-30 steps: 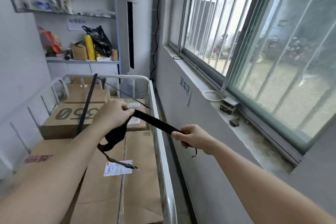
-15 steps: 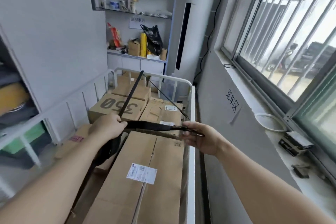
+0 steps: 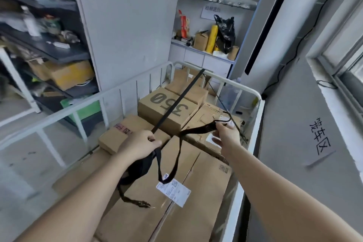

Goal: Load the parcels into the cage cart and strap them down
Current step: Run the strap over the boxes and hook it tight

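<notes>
In a grey storeroom, brown cardboard parcels (image 3: 196, 198) fill the white metal cage cart (image 3: 231, 83) mid-frame. The left hand (image 3: 143, 145) is fisted round a black webbing strap (image 3: 172, 107). The right hand (image 3: 225, 135) pinches its slack loop, fingers half spread. Strapping seems underway; the next move is probably tightening and anchoring.

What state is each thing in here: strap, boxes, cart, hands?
cage cart: loaded, top open
parcels: closed, stacked inside
left hand: grips black strap
right hand: holds strap
black strap: taut from far rail to left hand, slack between hands
</notes>
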`<state>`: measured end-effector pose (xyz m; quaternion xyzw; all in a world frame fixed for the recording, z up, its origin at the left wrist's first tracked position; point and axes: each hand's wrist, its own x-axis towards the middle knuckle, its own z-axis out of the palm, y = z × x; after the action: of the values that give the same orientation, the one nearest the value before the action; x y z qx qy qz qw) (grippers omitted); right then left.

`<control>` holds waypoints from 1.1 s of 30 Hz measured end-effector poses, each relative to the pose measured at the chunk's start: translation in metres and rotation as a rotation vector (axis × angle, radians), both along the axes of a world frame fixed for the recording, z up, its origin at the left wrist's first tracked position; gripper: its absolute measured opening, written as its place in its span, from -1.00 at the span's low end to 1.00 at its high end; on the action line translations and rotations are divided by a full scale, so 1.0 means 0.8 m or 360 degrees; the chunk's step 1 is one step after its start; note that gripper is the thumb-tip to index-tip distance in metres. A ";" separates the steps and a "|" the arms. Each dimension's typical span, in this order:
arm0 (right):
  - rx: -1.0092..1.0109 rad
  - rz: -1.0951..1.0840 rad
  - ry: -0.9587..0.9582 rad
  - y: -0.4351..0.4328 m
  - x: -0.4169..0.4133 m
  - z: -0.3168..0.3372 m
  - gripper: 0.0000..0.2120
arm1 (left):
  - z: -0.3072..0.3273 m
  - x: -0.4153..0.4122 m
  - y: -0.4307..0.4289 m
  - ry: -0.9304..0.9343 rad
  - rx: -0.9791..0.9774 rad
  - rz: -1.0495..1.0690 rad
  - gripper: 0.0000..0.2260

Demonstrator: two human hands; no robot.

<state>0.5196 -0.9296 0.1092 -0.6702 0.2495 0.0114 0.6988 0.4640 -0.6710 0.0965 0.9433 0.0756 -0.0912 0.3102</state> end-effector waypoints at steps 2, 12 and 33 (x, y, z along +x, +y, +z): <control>-0.0039 0.0048 0.0087 0.004 0.025 -0.020 -0.86 | -0.010 -0.006 -0.004 0.0053 -0.0069 0.0081 -0.73; 0.0317 0.0228 0.0573 0.010 0.079 -0.030 -0.86 | 0.000 -0.034 0.005 0.0107 -0.0077 0.0526 -0.77; -0.0165 0.0904 0.0446 0.100 0.238 -0.108 -0.72 | -0.037 0.056 -0.017 0.0168 -0.0201 0.0876 -0.91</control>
<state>0.7096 -0.8495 0.0225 -0.7398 0.1465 0.2853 0.5915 0.5091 -0.6847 0.0667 0.8600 0.3390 -0.0571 0.3771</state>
